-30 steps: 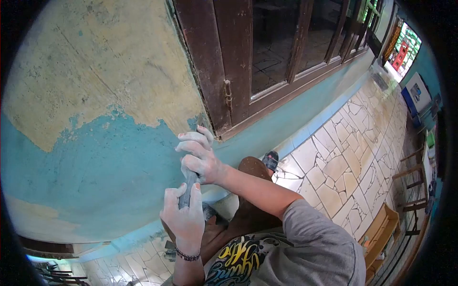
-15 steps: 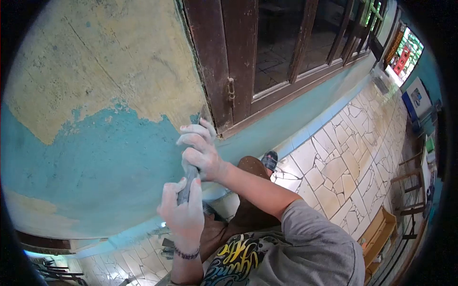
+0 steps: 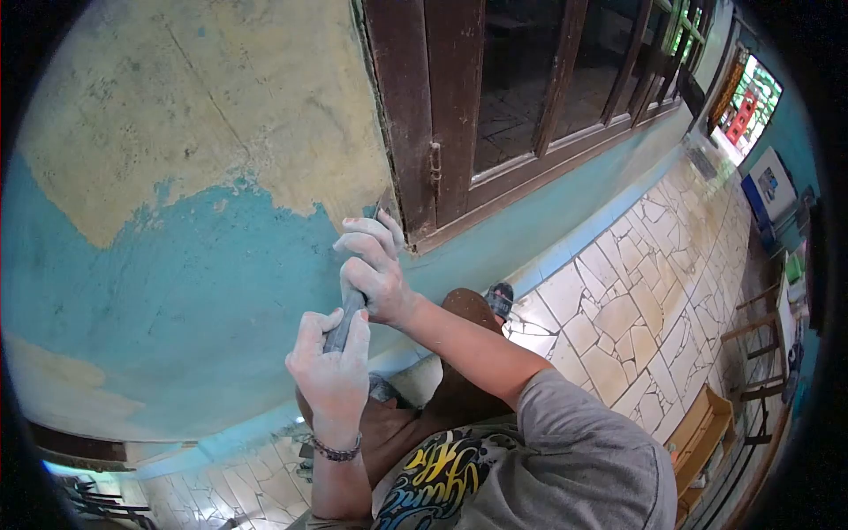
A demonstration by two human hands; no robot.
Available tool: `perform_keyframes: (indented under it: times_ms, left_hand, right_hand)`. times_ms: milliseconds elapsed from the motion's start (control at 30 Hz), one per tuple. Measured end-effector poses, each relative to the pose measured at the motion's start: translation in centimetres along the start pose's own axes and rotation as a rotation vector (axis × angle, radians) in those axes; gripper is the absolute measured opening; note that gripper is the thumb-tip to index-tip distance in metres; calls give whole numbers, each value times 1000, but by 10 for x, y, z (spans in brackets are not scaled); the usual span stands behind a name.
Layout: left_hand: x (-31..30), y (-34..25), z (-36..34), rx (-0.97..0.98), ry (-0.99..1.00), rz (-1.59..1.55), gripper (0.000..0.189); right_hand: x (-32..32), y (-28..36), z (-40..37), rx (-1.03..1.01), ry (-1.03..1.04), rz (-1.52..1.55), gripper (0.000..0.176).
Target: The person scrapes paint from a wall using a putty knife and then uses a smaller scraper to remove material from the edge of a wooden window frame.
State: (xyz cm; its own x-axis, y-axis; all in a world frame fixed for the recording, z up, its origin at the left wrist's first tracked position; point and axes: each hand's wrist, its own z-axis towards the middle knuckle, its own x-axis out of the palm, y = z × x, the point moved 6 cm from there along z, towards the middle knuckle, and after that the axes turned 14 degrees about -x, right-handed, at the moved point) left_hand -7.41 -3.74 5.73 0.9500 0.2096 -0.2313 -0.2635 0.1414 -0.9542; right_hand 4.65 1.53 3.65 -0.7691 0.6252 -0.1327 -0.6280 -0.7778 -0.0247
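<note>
My left hand (image 3: 329, 367), dusted white and with a bracelet at the wrist, is closed around the grey handle of a scraper (image 3: 344, 329). Higher up, my right hand (image 3: 373, 261), also dusty, grips the front part of the same tool with its fingers curled. A thin tip shows past those fingertips against the wall, close to the lower corner of the window frame; the rest of the blade is hidden. Around it the wall (image 3: 221, 265) is teal below, with a ragged edge to bare yellowish plaster (image 3: 238, 97) above.
A brown wooden window frame (image 3: 446, 115) with dark glass panes and a small bolt borders the wall on the right. My sandalled foot (image 3: 500, 302) rests on the cracked-stone floor (image 3: 609, 327). Farther right stand a wooden shelf (image 3: 702, 433) and a chair (image 3: 760, 353).
The view has shifted slightly, so the wall and window sit farther right. My left hand is a little higher in view. Both hands keep their hold on the scraper near the window corner.
</note>
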Motion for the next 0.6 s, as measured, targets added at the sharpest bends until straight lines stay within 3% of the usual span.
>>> perform_keyframes:
  times_ms: [200,333,433,533,600]
  left_hand:
    - [-3,21,24,-54,94,-158,23]
    - [-13,16,57,-79,256,-11,22]
    - [-17,-12,48,-7,204,148,22]
    - [-24,-22,6,94,93,195,20]
    - [-22,-13,-4,32,59,159,18]
  right_hand:
    - [12,-2,-3,-65,42,-119,18]
    - [18,-5,0,47,-7,-240,19]
    - [6,1,10,72,-100,-108,22]
    - [5,18,5,0,-52,-26,19]
    - [7,23,1,-20,-25,51,17]
